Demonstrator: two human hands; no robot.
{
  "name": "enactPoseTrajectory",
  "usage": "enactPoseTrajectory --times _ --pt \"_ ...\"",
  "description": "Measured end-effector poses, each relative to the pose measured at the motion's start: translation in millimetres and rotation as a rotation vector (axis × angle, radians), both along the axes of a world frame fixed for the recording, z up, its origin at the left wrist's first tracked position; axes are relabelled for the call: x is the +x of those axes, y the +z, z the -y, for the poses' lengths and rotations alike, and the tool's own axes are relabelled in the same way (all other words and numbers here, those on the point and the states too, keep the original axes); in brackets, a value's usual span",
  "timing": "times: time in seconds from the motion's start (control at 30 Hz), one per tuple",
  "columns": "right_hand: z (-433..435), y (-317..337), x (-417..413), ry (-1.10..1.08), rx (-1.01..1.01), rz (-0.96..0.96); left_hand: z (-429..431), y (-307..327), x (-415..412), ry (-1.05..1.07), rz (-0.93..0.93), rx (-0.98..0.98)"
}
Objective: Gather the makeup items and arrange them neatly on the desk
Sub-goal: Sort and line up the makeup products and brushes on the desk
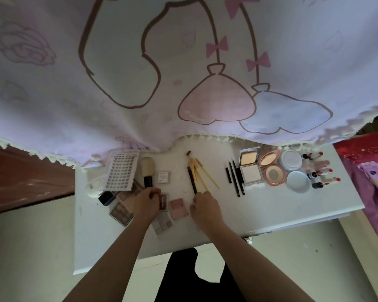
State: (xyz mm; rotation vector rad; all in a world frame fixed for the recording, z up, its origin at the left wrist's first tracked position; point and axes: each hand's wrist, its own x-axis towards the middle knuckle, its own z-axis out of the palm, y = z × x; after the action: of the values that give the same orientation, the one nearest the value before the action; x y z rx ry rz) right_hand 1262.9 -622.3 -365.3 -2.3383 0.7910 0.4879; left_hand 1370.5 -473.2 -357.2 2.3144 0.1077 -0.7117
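Observation:
On the white desk (271,205), my left hand (147,202) grips the black handle end of a large powder brush (147,168) that lies pointing away from me. My right hand (202,205) pinches the near ends of several thin brushes (198,175) fanned out at the desk's middle. Eyeshadow palettes (120,211) and a pink blush compact (177,204) lie around and between my hands. A false-lash card (120,171) lies at the far left. Dark pencils (235,177), open powder compacts (250,168), round jars (291,160) and lipsticks (324,182) lie in rows at the right.
A pink cartoon-print curtain (183,73) hangs over the desk's far edge. A small white square case (163,177) and a black cube-shaped item (107,198) sit near my left hand. A red and pink patterned bedcover (371,171) borders the right. My dark-clothed legs (183,280) show below the desk.

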Motion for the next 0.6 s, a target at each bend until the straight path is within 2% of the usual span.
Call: enactPoseTrajectory --times 0.23,0.47,0.6 --pt "15.2 -2.8 -8.5 -0.143 0.04 0.04 1.0 4.7 -5.0 0.009 0.013 -0.002" --pt "9.4 -3.7 3.2 0.084 0.022 -0.019 1.4 6.1 -6.2 0.012 0.003 -0.002" --pt "8.3 5.3 10.3 0.097 0.082 -0.023 1.6 7.7 -4.9 0.035 -0.029 -0.017"
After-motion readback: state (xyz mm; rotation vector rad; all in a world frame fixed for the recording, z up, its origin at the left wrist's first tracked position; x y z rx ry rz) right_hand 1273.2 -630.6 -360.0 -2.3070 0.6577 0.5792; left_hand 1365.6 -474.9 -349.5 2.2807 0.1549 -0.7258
